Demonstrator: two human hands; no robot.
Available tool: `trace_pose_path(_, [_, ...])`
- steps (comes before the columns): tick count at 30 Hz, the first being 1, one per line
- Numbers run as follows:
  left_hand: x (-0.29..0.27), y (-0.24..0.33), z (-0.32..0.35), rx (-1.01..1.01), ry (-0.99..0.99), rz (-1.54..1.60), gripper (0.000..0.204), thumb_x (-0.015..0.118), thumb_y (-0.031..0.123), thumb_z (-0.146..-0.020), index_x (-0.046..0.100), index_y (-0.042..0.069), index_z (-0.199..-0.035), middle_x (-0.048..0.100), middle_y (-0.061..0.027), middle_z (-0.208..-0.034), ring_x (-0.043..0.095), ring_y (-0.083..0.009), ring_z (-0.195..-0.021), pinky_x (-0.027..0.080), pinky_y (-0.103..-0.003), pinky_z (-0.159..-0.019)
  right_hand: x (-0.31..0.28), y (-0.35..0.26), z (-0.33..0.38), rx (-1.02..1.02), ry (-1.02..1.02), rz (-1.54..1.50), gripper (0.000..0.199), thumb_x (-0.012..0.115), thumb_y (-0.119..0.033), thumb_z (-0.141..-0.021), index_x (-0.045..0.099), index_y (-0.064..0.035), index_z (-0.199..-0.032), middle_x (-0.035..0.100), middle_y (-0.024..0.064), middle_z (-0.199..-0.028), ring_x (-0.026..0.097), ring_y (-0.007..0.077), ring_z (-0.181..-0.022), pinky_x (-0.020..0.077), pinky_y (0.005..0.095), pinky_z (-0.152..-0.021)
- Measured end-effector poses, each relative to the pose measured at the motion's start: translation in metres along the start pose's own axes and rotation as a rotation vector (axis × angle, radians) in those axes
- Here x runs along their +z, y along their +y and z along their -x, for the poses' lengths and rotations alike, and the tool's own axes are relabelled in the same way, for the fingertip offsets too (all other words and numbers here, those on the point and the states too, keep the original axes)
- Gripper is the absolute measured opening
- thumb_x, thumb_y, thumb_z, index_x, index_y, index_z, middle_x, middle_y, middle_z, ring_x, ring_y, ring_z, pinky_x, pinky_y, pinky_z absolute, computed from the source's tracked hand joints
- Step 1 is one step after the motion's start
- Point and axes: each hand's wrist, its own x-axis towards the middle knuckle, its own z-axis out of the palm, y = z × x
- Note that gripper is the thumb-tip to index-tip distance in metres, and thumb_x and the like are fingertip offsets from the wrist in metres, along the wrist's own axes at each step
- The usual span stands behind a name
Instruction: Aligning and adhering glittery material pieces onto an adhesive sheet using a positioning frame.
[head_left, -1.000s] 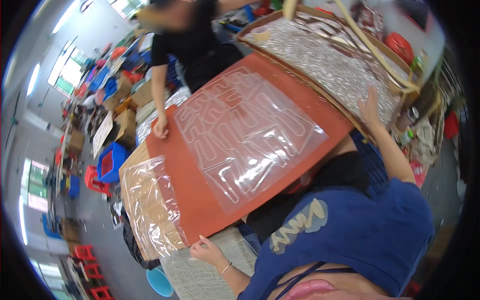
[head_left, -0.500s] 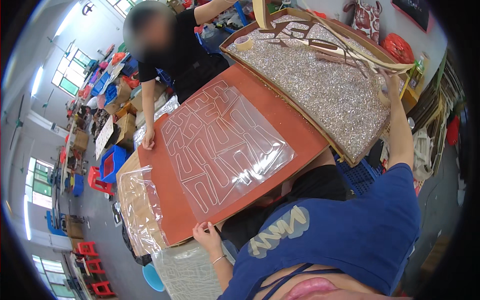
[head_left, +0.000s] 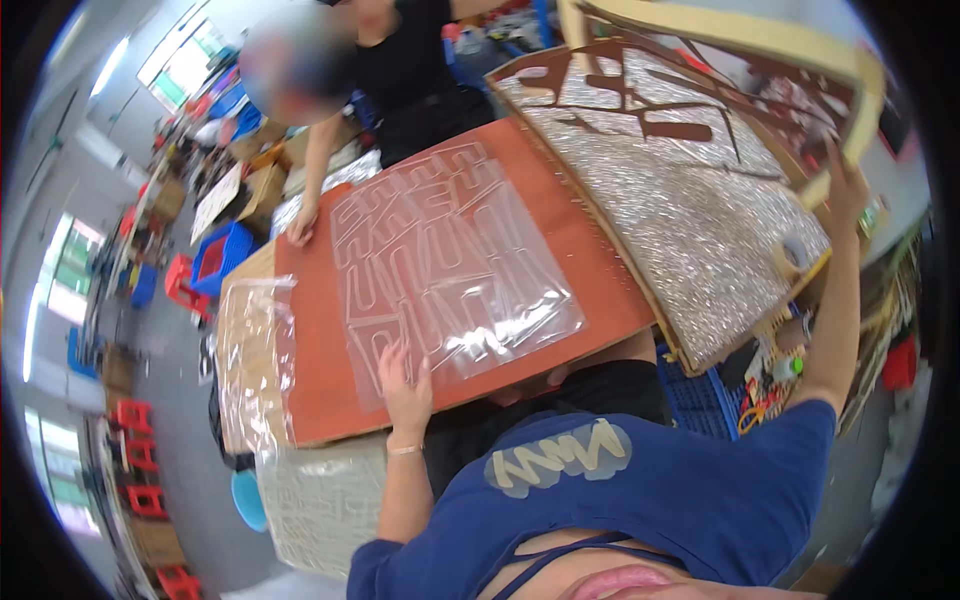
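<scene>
My right hand [head_left: 848,190] grips the near right corner of a cream-edged frame [head_left: 868,110] that carries a brown cut-out stencil [head_left: 680,130]. The frame is tilted up over a shallow tray [head_left: 625,245] of silvery glitter bits [head_left: 690,230]. My left hand [head_left: 405,390] is open, fingers apart, over the near edge of a clear plastic sheet [head_left: 455,270] with pale outlined shapes; whether it touches is unclear. This sheet lies on a reddish-brown board [head_left: 600,270]. At the far side, a co-worker's hand [head_left: 301,226] rests on the board's left edge; their other hand is out of view.
A roll of tape [head_left: 790,258] sits on the glitter at the right. Clear film [head_left: 255,350] lies left of the board, and a translucent patterned sheet [head_left: 325,500] lies below. A blue basket [head_left: 700,400] stands under the tray; red stools [head_left: 140,450] line the left floor.
My left hand has moved up from the board's near edge onto the clear sheet area. The frame has swung higher off the glitter, my right hand still on it. The view has shifted.
</scene>
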Motion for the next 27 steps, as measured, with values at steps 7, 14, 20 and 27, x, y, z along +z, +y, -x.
trace_pose_path(7, [-0.155,-0.012,-0.047,-0.16,0.178,1.604,0.048,0.046,0.036,-0.096,0.044,0.005,-0.132,0.052,-0.0148,-0.13,0.056,-0.0314,-0.111,0.047,-0.047,-0.094,-0.02,-0.097,0.069,-0.232,-0.079,-0.305,0.024,0.054,-0.007,-0.093,0.065,0.0038,-0.11,0.067,0.0079,-0.111,0.061,0.015,-0.102,0.0443,0.0277,-0.09])
trace_pose_path(14, [0.02,0.031,-0.033,-0.721,-0.638,1.882,0.082,0.028,0.072,-0.088,0.038,0.008,-0.14,0.045,-0.0228,-0.135,0.046,-0.0387,-0.121,0.039,-0.054,-0.099,-0.006,-0.304,0.16,-1.082,-0.718,-0.863,0.042,0.062,-0.005,-0.072,0.06,0.0063,-0.113,0.066,0.0191,-0.105,0.064,0.0244,-0.077,0.0497,0.0342,-0.064])
trace_pose_path(20, [0.101,0.069,-0.067,-0.711,-0.858,1.916,0.094,0.033,0.082,-0.078,0.02,0.02,-0.148,0.03,-0.0229,-0.145,0.042,-0.0453,-0.122,0.038,-0.063,-0.096,0.014,-0.387,0.274,-1.094,-1.081,-1.028,0.053,0.062,-0.009,-0.077,0.049,-0.0007,-0.129,0.048,0.0239,-0.131,0.057,0.03,-0.102,0.0485,0.0371,-0.084])
trace_pose_path(27, [0.071,0.047,-0.081,-0.737,-0.733,2.03,0.088,0.035,0.081,-0.078,0.035,0.02,-0.141,0.038,-0.0191,-0.141,0.035,-0.0508,-0.127,0.032,-0.072,-0.094,0.063,-0.253,0.296,-0.289,-0.715,-0.323,0.052,0.06,-0.011,-0.087,0.041,-0.002,-0.135,0.043,0.022,-0.135,0.042,0.0355,-0.125,0.0325,0.0394,-0.106])
